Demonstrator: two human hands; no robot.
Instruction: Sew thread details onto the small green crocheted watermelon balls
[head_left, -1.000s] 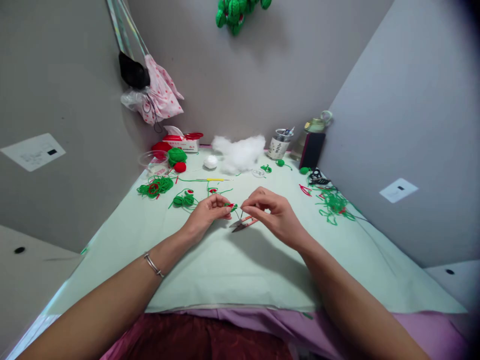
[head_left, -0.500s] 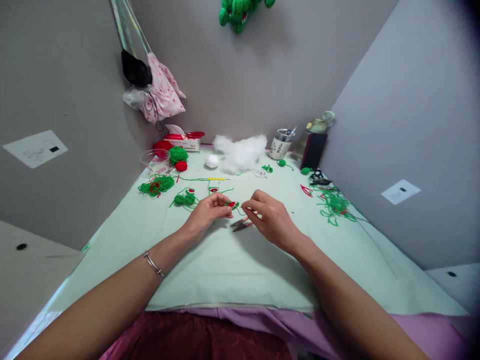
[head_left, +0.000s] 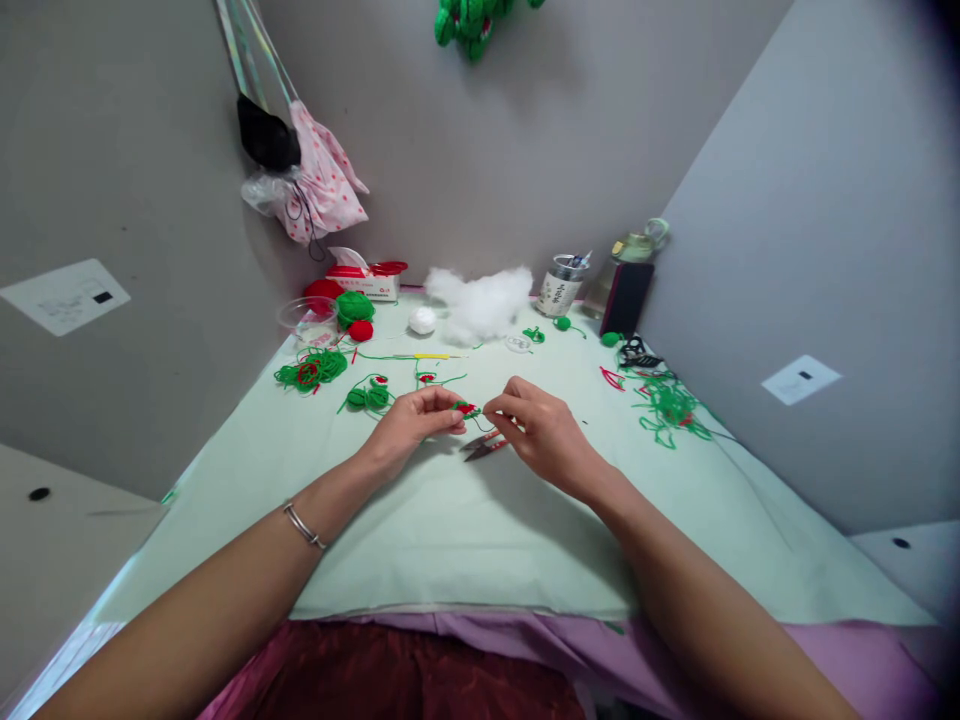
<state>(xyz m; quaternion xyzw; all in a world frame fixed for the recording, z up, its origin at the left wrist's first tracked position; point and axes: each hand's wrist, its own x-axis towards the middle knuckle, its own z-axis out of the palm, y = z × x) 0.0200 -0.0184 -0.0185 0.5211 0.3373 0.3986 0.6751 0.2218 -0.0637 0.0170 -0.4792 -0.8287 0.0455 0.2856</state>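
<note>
Between thumb and fingers, my left hand [head_left: 420, 422] pinches a small red and green crochet piece [head_left: 466, 409]. My right hand [head_left: 536, 430] is closed in a pinch just to the right of it, fingertips close to the piece's edge. What sits in that pinch is too small to make out. A dark thread [head_left: 484, 428] loops down between the two hands. Under the right fingers lie thread snips [head_left: 486, 447] with orange handles, partly covered by the hand. A yellow crochet hook [head_left: 431, 356] rests on the table beyond my hands.
White stuffing [head_left: 480, 303] sits at the back, beside a white yarn ball [head_left: 422, 320]. Green yarn [head_left: 313, 368] lies at left, more tangled green yarn [head_left: 671, 408] at right. A can of pens [head_left: 559, 288], a bottle [head_left: 636, 245] and a phone [head_left: 627, 298] stand back right.
The crochet piece has tilted slightly in my left fingers. Both hands stay almost in place, still pinching; the whole view has shifted a little.
</note>
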